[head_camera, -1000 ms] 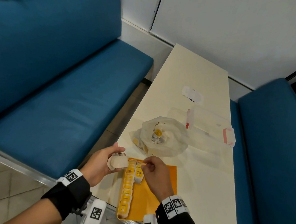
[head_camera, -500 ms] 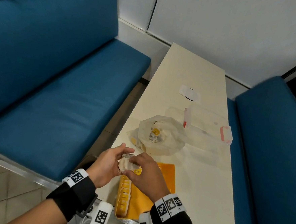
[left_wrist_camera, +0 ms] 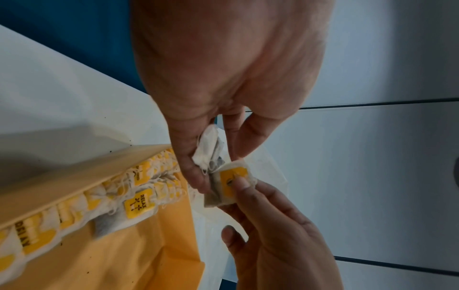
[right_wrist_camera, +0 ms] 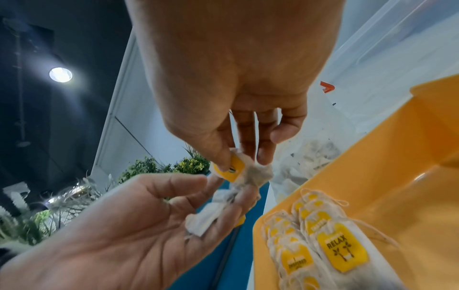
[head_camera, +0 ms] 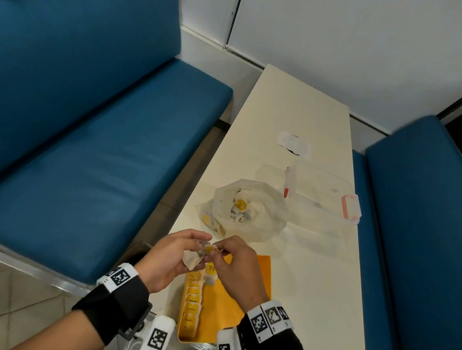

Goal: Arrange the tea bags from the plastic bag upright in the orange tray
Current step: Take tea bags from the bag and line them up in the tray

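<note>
Tray (head_camera: 255,280) at desk's near edge holds one row of tea bags (head_camera: 192,303); left hand (head_camera: 169,255) clutches several, right hand (head_camera: 234,265) pinches one; plastic bag (head_camera: 249,209) still part-full.

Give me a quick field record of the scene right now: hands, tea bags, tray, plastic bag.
left hand: holds a small bunch of tea bags
right hand: pinches one tea bag by its yellow tag, at the bunch
orange tray: near table edge, one row of tea bags along its left wall, rest bare
plastic bag: open on the table beyond the tray, tea bags inside
clear container: beside the plastic bag
</note>
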